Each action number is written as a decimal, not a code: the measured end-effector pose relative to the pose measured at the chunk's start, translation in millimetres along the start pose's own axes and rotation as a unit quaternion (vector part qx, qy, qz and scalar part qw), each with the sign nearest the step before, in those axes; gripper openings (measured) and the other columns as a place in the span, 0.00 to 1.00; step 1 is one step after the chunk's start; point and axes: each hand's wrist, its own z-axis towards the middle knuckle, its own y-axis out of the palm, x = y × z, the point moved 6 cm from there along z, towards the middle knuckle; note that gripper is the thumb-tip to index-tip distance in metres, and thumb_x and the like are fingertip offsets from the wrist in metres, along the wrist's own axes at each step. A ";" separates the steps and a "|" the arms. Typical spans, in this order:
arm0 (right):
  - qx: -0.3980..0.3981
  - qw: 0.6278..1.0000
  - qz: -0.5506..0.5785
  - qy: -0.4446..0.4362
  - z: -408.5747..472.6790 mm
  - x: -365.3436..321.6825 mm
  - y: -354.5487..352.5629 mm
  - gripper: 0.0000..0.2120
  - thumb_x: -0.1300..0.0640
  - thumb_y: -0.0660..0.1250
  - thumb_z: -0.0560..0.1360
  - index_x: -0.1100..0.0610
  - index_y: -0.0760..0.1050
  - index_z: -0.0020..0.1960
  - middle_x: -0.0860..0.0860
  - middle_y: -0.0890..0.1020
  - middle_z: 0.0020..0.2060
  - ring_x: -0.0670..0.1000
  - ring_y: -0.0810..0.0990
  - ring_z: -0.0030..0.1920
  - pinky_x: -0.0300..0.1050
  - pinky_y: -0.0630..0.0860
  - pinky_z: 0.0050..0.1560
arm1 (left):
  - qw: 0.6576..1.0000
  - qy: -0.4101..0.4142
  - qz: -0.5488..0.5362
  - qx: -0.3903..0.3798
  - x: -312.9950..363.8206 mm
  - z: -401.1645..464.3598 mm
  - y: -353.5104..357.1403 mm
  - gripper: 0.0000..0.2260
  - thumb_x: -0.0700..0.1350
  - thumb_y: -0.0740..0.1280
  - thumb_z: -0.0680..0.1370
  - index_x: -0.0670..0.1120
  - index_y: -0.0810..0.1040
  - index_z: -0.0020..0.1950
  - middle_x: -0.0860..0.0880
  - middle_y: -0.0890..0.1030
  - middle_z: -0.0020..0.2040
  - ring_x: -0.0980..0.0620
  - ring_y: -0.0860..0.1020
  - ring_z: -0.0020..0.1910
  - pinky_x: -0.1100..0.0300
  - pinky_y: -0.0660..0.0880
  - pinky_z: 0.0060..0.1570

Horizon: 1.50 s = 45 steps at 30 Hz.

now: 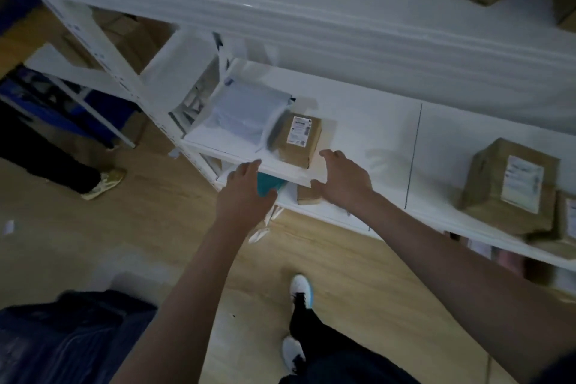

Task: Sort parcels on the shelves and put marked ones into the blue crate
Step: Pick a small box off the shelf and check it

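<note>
White shelf (367,134): small labelled carton (299,140), probably light, stiff; take by opposite sides. Left hand (246,193), right hand (346,178) open, empty.

Wooden floor (78,243) — a bystander's shoe (104,182) at left.

Labelled brown parcel (298,140) on shelf (367,121)

On the shelf (358,121), a small box (298,141) sits right of a mailer bag (241,115).
</note>
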 end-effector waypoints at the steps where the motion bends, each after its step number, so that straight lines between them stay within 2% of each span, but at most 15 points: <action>1: 0.004 1.000 0.002 0.009 10.3 2.2 2.1 0.34 0.42 0.67 0.75 0.52 0.60 0.75 0.52 0.72 0.66 0.56 0.77 0.60 0.51 0.77 0.53 | 1.000 0.007 0.005 -0.006 -1.9 15.2 2.2 0.29 0.54 0.68 0.79 0.48 0.64 0.77 0.47 0.71 0.73 0.44 0.72 0.68 0.44 0.77 0.61; 8: -0.031 0.995 0.039 0.081 65.2 15.3 30.0 0.38 0.45 0.70 0.73 0.53 0.58 0.76 0.53 0.71 0.68 0.56 0.76 0.62 0.52 0.78 0.53 | 0.996 0.023 0.036 -0.080 -16.3 93.2 21.8 0.30 0.55 0.68 0.79 0.49 0.63 0.78 0.49 0.69 0.74 0.46 0.69 0.71 0.46 0.73 0.64; 13: -0.064 0.983 0.081 0.152 103.7 24.2 50.2 0.41 0.47 0.75 0.71 0.56 0.58 0.75 0.54 0.70 0.69 0.57 0.75 0.64 0.52 0.77 0.54 | 0.988 0.040 0.041 -0.141 -13.8 147.1 47.2 0.32 0.57 0.71 0.77 0.49 0.64 0.77 0.49 0.71 0.73 0.46 0.71 0.71 0.49 0.72 0.65; 15: -0.071 0.976 0.113 0.173 118.8 25.5 58.3 0.42 0.49 0.77 0.69 0.57 0.58 0.75 0.55 0.70 0.68 0.58 0.75 0.64 0.53 0.78 0.56 | 0.985 0.058 0.035 -0.156 -10.2 168.5 61.8 0.29 0.59 0.73 0.74 0.52 0.68 0.71 0.50 0.76 0.67 0.45 0.76 0.65 0.48 0.75 0.63; 18: -0.058 0.968 0.151 0.194 140.4 27.1 68.7 0.41 0.51 0.79 0.64 0.59 0.63 0.71 0.57 0.74 0.62 0.59 0.78 0.60 0.55 0.79 0.55 | 0.981 0.088 0.031 -0.168 -13.8 199.4 96.1 0.23 0.61 0.72 0.66 0.56 0.70 0.56 0.54 0.79 0.51 0.48 0.80 0.53 0.47 0.82 0.53; 19: -0.049 0.967 0.157 0.196 146.5 27.8 73.2 0.41 0.52 0.79 0.63 0.59 0.63 0.70 0.57 0.75 0.61 0.59 0.78 0.59 0.56 0.80 0.54 | 0.979 0.100 0.035 -0.172 -10.6 202.3 101.3 0.22 0.59 0.72 0.66 0.55 0.70 0.55 0.54 0.79 0.50 0.48 0.79 0.53 0.48 0.82 0.52; 22: -0.019 0.964 0.174 0.203 152.6 22.3 83.0 0.39 0.51 0.77 0.64 0.59 0.62 0.68 0.57 0.76 0.57 0.59 0.80 0.55 0.56 0.82 0.50 | 0.977 0.122 0.018 -0.174 -1.2 199.0 103.0 0.22 0.52 0.75 0.71 0.49 0.71 0.60 0.50 0.78 0.55 0.45 0.75 0.60 0.47 0.78 0.59; 25: 0.009 0.961 0.176 0.212 135.9 7.1 77.3 0.37 0.55 0.75 0.68 0.58 0.60 0.70 0.57 0.74 0.58 0.59 0.79 0.53 0.56 0.81 0.51 | 0.977 0.141 -0.024 -0.161 -4.8 188.9 97.6 0.21 0.49 0.75 0.72 0.48 0.71 0.61 0.50 0.79 0.56 0.45 0.77 0.61 0.48 0.79 0.57; 27: 0.034 0.961 0.180 0.208 121.2 -0.6 67.1 0.39 0.56 0.74 0.69 0.57 0.57 0.73 0.57 0.72 0.60 0.59 0.79 0.54 0.55 0.80 0.52 | 0.976 0.161 -0.049 -0.141 -7.8 177.0 84.9 0.22 0.49 0.74 0.73 0.49 0.71 0.64 0.50 0.78 0.58 0.46 0.77 0.61 0.48 0.80 0.55; 31: 0.150 0.965 0.154 0.150 80.7 -28.0 20.2 0.44 0.54 0.75 0.71 0.54 0.52 0.78 0.55 0.71 0.64 0.56 0.79 0.56 0.50 0.79 0.50 | 0.968 0.228 -0.094 -0.044 -1.7 149.4 33.2 0.27 0.48 0.74 0.75 0.49 0.69 0.71 0.51 0.76 0.62 0.50 0.75 0.63 0.57 0.75 0.54; 35: 0.236 0.956 0.128 0.117 41.1 -48.0 -22.5 0.45 0.53 0.75 0.71 0.54 0.51 0.79 0.53 0.70 0.67 0.55 0.79 0.58 0.47 0.78 0.47 | 0.951 0.286 -0.113 0.017 13.9 124.7 -11.1 0.28 0.48 0.74 0.75 0.46 0.69 0.73 0.50 0.76 0.62 0.51 0.74 0.62 0.62 0.72 0.51; 42: 0.248 0.950 0.131 0.139 8.8 -35.8 -30.3 0.46 0.53 0.75 0.70 0.54 0.51 0.79 0.53 0.70 0.66 0.55 0.78 0.58 0.47 0.77 0.46 | 0.937 0.326 -0.123 0.004 38.0 100.9 -14.9 0.28 0.50 0.73 0.76 0.47 0.69 0.73 0.50 0.77 0.63 0.50 0.74 0.63 0.57 0.75 0.52; 45: 0.224 0.949 0.151 0.165 -2.4 -17.8 -17.2 0.46 0.52 0.75 0.71 0.54 0.51 0.79 0.54 0.70 0.66 0.55 0.78 0.58 0.49 0.78 0.49 | 0.942 0.316 -0.109 -0.024 44.1 94.9 4.2 0.27 0.52 0.71 0.78 0.48 0.69 0.74 0.50 0.76 0.65 0.50 0.74 0.65 0.60 0.72 0.54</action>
